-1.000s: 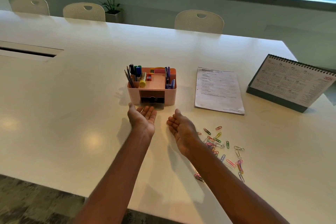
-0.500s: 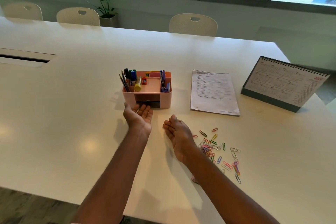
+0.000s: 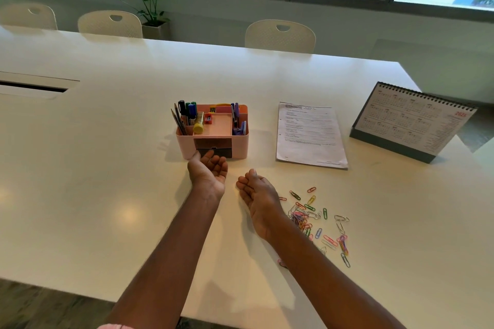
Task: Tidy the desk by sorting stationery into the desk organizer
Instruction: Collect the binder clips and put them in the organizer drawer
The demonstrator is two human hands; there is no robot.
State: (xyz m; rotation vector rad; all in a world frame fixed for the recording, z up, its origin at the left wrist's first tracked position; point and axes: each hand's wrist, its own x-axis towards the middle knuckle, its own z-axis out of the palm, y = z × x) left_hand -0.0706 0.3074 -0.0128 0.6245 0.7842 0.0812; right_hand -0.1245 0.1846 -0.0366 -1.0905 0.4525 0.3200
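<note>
A pink desk organizer (image 3: 242, 144) stands mid-table, holding pens, markers, pencils, a yellow glue stick (image 3: 198, 123) and a red sharpener (image 3: 208, 118). Its dark front drawer (image 3: 213, 147) looks nearly closed. My left hand (image 3: 208, 171) lies palm up with curled fingers, fingertips touching the drawer front; nothing shows in it. My right hand (image 3: 258, 192) rests palm up a little nearer me, fingers apart, holding nothing. Several coloured paper clips (image 3: 315, 218) lie scattered on the table just right of my right wrist.
A printed sheet of paper (image 3: 310, 135) lies right of the organizer. A desk calendar (image 3: 411, 120) stands at the far right near the table edge. A cable slot (image 3: 32, 87) is set in the table at left. Chairs and a plant line the far side.
My left hand has slid forward to the drawer front, and the drawer has gone in. My right hand stays palm up beside the clips. The camera shifted slightly.
</note>
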